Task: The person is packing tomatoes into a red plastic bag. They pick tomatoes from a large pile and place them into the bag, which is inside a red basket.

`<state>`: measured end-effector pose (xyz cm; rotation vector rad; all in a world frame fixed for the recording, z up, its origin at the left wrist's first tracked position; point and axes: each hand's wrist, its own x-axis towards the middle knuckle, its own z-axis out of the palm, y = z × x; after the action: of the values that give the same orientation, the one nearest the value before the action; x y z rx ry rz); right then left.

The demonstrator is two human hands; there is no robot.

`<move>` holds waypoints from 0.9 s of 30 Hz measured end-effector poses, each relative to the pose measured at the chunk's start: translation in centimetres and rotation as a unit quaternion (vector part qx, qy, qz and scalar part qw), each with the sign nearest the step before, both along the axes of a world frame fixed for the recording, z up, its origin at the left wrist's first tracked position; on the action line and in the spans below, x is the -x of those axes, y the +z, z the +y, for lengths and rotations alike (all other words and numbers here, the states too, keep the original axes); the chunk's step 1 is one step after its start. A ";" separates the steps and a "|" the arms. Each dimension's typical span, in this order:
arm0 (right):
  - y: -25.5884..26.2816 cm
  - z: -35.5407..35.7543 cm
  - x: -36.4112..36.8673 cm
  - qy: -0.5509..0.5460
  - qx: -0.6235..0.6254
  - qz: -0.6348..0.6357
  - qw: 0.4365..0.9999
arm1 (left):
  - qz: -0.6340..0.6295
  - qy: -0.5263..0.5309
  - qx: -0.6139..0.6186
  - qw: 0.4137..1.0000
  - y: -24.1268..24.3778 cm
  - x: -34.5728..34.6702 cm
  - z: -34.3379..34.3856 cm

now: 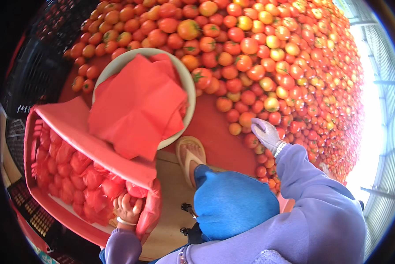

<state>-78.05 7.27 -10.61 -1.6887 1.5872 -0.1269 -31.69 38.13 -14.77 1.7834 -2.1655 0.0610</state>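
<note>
My left hand (pixel 128 208), bare with a pale bracelet, is inside the near right corner of a red-lined crate (pixel 65 224). Its curled fingers touch the red-wrapped bundles (pixel 75 175) packed there; whether they grip one is unclear. My right hand (pixel 267 133) wears a light glove and reaches to the edge of a large heap of loose tomatoes (pixel 247 62). Its fingertips are beside a tomato (pixel 246 119), and any hold on it cannot be made out. Between the hands, a stack of red sheets (pixel 138 105) lies in a pale round tub (pixel 192 99).
Red sheeting (pixel 214 145) lies on the floor under the tomatoes. A sandaled foot (pixel 191 155) is beside the tub, and a blue-covered knee (pixel 237 204) juts up in front. Dark plastic crates (pixel 32 76) stand at the left. A ribbed wall (pixel 387 109) curves along the right.
</note>
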 end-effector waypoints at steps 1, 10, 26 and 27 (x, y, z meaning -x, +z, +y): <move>-0.4 -0.3 2.0 -0.003 0.042 0.087 0.995 | -0.008 -0.027 -0.004 1.000 0.7 0.1 -0.8; -5.6 -0.6 -0.9 0.275 0.238 0.315 0.877 | 0.003 -0.059 -0.237 0.970 7.0 -2.0 -1.3; -2.1 -5.6 -24.4 0.209 0.003 -0.387 0.898 | 0.241 0.261 -0.039 0.934 10.0 0.4 -6.0; -1.6 -5.7 -27.5 0.267 0.006 -0.374 0.888 | 0.241 0.252 -0.043 0.936 10.4 0.4 -6.4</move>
<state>-50.54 1.62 -12.16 -1.7245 0.5321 -0.4436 -32.07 31.71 -4.40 2.0919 -1.3623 -0.3213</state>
